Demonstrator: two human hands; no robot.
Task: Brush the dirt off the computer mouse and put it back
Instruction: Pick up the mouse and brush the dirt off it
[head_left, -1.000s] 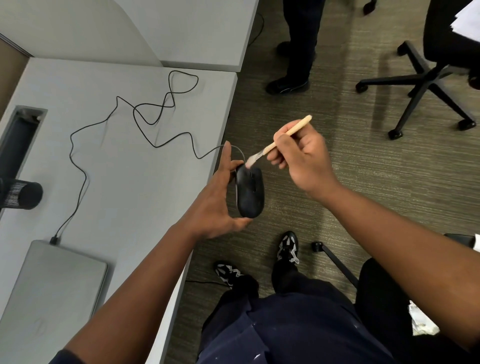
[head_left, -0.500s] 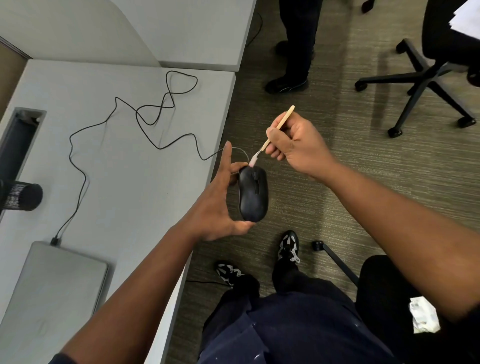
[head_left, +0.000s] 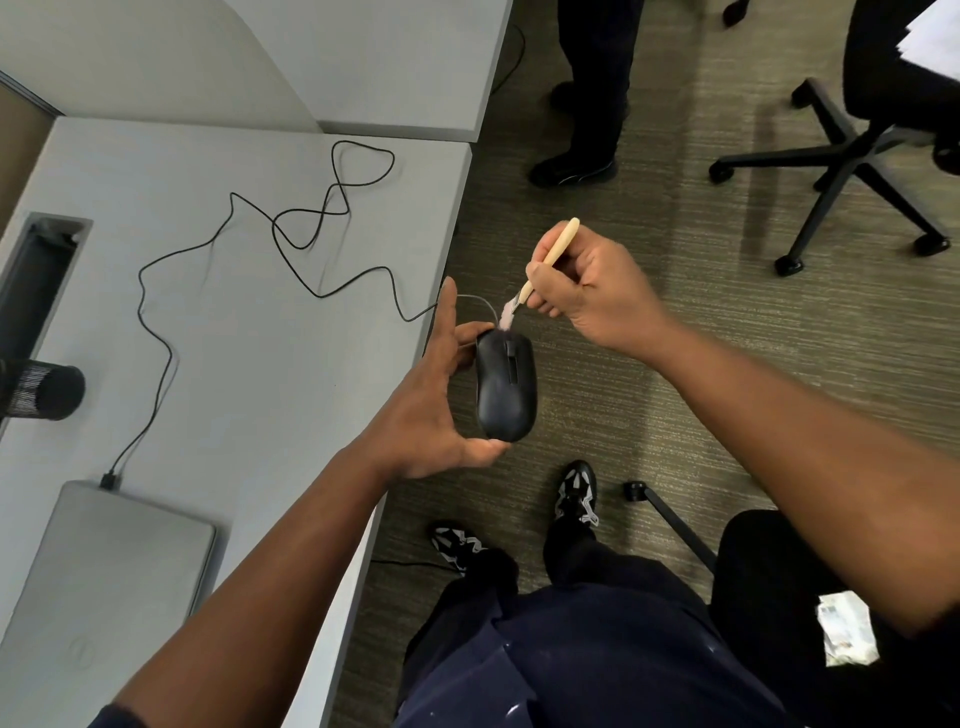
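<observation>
Currently left hand (head_left: 431, 415) pinches the mouse (head_left: 505, 387) end-to-end off the desk (head_left: 249, 364) edge, right hand (head_left: 587, 291) grips brush (head_left: 545, 260) at its front; light, rigid, smooth shell likely slippery, hold the sides.

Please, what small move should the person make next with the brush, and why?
Probably draw the brush down along the mouse toward its rear. The bristles touch only its front end, by the cable, and the body behind the wheel looks unbrushed. The left hand holds it beyond the desk edge.
</observation>
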